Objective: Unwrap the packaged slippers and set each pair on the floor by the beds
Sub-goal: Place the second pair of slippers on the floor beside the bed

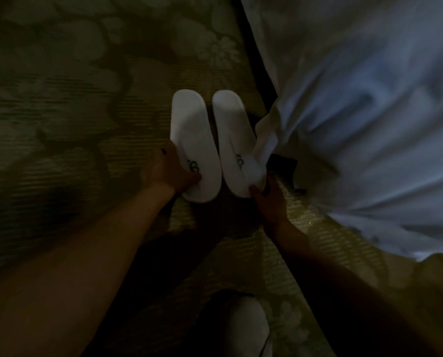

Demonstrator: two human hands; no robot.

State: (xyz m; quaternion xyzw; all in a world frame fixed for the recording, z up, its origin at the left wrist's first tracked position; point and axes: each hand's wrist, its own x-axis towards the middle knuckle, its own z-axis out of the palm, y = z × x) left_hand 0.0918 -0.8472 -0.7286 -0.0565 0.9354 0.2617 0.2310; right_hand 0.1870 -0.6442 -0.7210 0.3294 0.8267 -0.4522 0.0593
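1. The room is dim, with a patterned carpet (60, 104) underfoot and the white bed linen (370, 112) hanging down on the right, its dark base showing beneath.
2. The left hand (167, 170) has its fingers curled against the near end of the left slipper (193, 143), thumb on the outer edge. The right hand (269, 199) pinches the near end of the right slipper (234, 140) between thumb and fingers.
3. Both slippers lie unwrapped on the carpet, side by side, just apart and close to the bed.
4. To finish well, I'd say square the two near ends level, keep the gap even, then let go flat.
5. The right slipper sits against a drooping fold of linen, so any nudging should go leftward, where the carpet is open.
6. Something pale (246, 328) lies near the person at the bottom edge; I cannot tell what.
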